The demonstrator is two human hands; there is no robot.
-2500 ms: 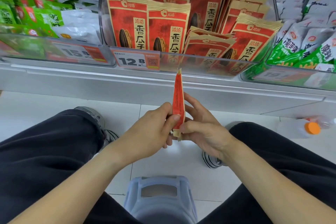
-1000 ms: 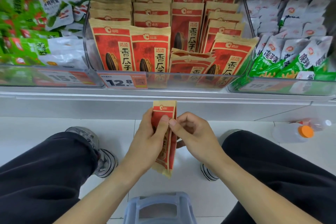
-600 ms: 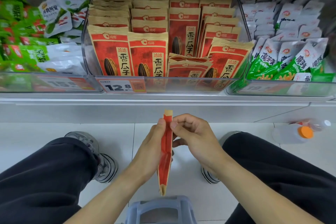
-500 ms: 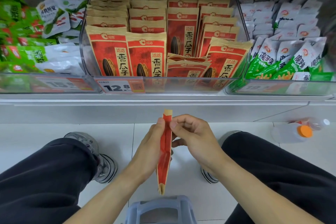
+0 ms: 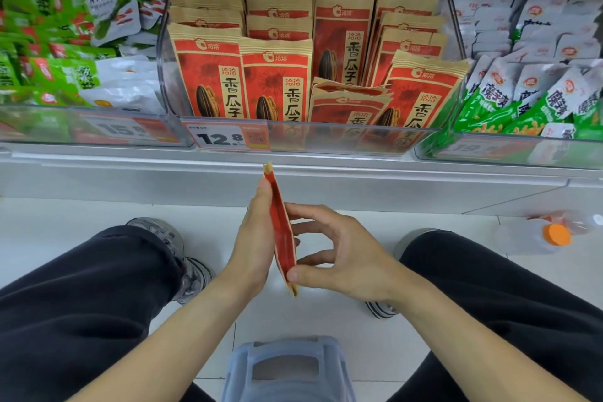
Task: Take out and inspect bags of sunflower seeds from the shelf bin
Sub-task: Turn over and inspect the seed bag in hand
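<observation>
At the left end of the shelf (image 5: 293,170), green and white snack packs (image 5: 65,75) lie in a loose heap inside a clear bin; its price label (image 5: 127,130) is blurred behind the plastic, and I cannot read it fully.

In the middle, the bin (image 5: 326,137) holds the seed bags (image 5: 277,81) upright in rows, faces to the front, probably so a shopper can read them. A tag (image 5: 225,139) on the front wall shows 12.8. One short stack (image 5: 350,104) near the front right corner leans lower than the others. The lower part of every front bag is hidden behind the bin wall.

Below the front edge of the shelf, over the floor (image 5: 65,222), both hands hold one bag (image 5: 282,232) edge-on to the camera. The left hand (image 5: 254,238) lies flat against the left face, thumb high near the top seal. The right hand (image 5: 346,251) pinches the lower end with the thumb, while its other fingers are spread and only lightly near the bag. I judge that this grip lets the person turn the bag and check its seams. The printed faces cannot be seen from here, so the condition of the bag is unclear.

At the right end, white and green packs (image 5: 538,91) fill another bin. A bottle (image 5: 538,235) with an orange cap lies on the floor, partly cut by the frame edge. A grey stool (image 5: 287,369) is cut off at the bottom.
</observation>
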